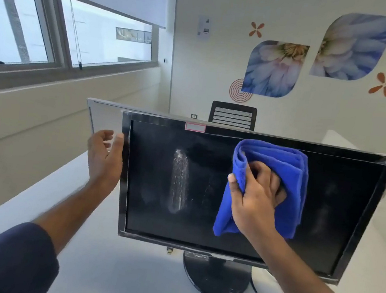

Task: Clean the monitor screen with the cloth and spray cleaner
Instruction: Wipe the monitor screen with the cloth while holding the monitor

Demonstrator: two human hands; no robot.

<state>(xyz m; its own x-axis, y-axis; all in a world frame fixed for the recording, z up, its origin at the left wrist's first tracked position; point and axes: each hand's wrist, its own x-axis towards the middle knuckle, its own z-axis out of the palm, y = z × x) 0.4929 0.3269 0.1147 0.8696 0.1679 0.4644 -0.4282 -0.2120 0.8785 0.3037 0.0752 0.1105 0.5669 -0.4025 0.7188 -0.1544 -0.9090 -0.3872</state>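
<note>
Streaking the dark monitor screen [202,220], spray droplets [179,181] sit beside the folded blue cloth [288,172].

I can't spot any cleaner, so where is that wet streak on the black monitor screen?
In the head view, the whitish streak of spray droplets runs vertically on the left half of the black monitor screen, between the open left hand and the folded blue cloth.

We see a black monitor [241,198] upright on its round stand, screen dark, streaked with spray droplets left of centre. A folded blue cloth [281,171] lies pressed against the screen's right half.
</note>
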